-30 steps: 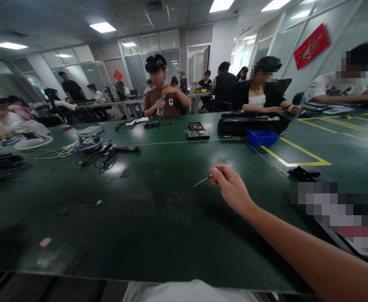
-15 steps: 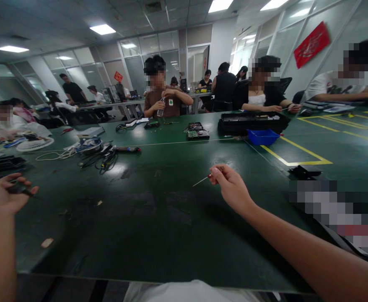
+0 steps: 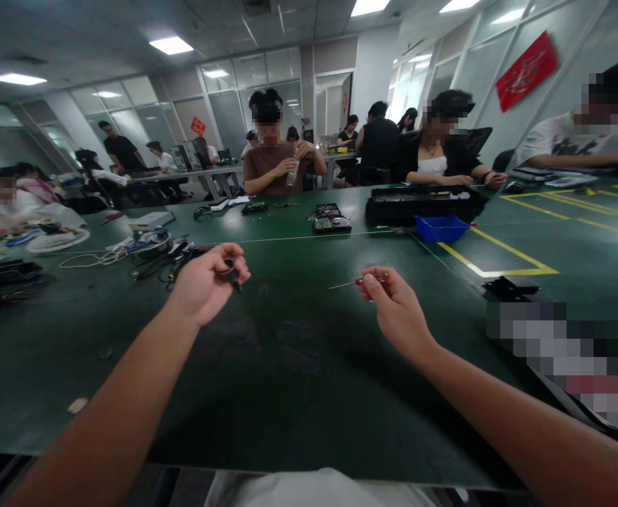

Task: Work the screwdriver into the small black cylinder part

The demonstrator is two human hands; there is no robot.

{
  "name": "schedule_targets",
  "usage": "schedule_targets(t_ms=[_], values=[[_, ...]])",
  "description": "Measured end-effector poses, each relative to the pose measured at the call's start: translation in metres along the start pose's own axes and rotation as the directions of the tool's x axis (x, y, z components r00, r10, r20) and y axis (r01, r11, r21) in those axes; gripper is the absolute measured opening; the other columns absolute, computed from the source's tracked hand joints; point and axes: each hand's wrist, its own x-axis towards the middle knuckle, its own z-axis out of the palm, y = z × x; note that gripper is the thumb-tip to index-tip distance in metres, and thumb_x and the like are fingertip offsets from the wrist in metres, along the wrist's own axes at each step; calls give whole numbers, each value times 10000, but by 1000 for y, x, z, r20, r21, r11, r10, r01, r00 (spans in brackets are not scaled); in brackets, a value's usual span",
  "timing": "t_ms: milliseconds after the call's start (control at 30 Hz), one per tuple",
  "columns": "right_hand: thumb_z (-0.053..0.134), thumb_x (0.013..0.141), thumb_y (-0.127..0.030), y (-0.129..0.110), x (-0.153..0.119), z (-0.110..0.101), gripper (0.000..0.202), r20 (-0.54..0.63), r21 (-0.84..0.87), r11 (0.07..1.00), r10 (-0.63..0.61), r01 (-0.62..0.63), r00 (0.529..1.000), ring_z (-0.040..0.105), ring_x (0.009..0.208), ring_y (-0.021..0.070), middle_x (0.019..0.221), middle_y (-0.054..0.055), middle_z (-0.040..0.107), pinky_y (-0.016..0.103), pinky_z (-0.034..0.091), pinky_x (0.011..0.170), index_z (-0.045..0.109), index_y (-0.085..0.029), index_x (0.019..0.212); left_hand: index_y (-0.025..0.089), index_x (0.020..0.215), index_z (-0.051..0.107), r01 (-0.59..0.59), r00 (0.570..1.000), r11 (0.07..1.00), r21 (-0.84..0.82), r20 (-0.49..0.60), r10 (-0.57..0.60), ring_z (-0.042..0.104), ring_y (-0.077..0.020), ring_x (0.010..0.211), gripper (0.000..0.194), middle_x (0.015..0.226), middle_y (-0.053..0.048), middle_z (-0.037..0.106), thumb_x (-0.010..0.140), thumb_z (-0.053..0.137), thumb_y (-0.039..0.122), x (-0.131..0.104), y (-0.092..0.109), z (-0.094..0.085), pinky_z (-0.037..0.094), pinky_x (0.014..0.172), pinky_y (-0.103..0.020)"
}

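Observation:
My left hand (image 3: 208,285) is raised over the left middle of the green table (image 3: 267,401), its fingers curled round a small black object (image 3: 231,277) with a tapered end. Most of that object is covered by the fingers, so its kind is unclear. Across from it, my right hand (image 3: 396,303) pinches a slim screwdriver (image 3: 347,284) by its red and clear handle. The thin metal shaft points left, toward my left hand, and touches nothing. A gap separates the two hands.
Cables (image 3: 169,260) lie tangled at the left, near a white fan-like grille (image 3: 58,239). Circuit boards (image 3: 331,219), a long black case (image 3: 425,204) and a blue tray (image 3: 442,229) stand farther back. A co-worker (image 3: 282,169) holds a bottle across the table.
My left hand has swung from the far left edge to the middle, carrying the black object. My right hand has shifted slightly, and the screwdriver now lies closer to level.

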Motion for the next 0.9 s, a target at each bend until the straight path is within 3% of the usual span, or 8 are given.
schedule_targets(t_ms=[167,333,433,533,667,800,900], values=[[549,942,-461,-6,1,-3,262,-57,-1,999,-33,33,998,632,784,203,863,51,673,391,527,747,632,-217,989,130,849,610,38,964,992,124,256,-69,508,-148,682,297,697,-26,546,593,474,65,-10,-59,45,398,688,-271],[533,966,-440,-7,-1,-5,240,-127,-32,994,-111,107,986,619,722,180,780,19,648,353,522,688,639,-225,959,148,916,607,-79,920,941,330,386,-59,513,-162,754,278,755,-23,571,682,463,110,-10,-102,52,383,753,-298],[540,971,-415,-10,-5,-6,206,-133,31,988,-145,150,980,628,718,172,792,11,653,343,529,680,639,-236,991,166,1061,570,-200,892,884,423,452,-15,539,-178,883,409,930,-31,586,663,530,83,-8,-111,41,405,829,-311],[565,962,-392,-12,-11,-4,184,-34,94,982,-163,166,986,663,757,177,833,19,686,353,551,716,642,-237,1024,182,1150,527,-296,897,793,533,441,38,556,-186,999,509,1057,-45,591,670,543,10,-5,-114,32,412,927,-328],[584,950,-399,-11,-17,1,201,94,73,986,-154,147,984,702,809,194,868,37,721,368,567,752,638,-226,1035,192,1136,576,-293,897,775,560,441,21,588,-207,1062,374,1116,-59,628,785,609,68,-4,-122,27,429,981,-365],[554,964,-403,-9,-16,2,210,110,-30,988,-144,148,983,709,820,200,875,47,729,368,564,750,631,-218,1029,207,1127,648,-303,874,787,537,486,5,622,-216,1040,346,1130,-54,663,796,679,109,-4,-128,28,462,963,-374],[549,961,-391,-11,-14,1,199,112,-48,987,-146,152,983,712,795,199,850,49,730,360,567,729,629,-212,997,236,1165,673,-324,879,758,566,476,20,631,-220,1064,383,1155,-43,681,800,708,128,-4,-129,27,446,1007,-392]])
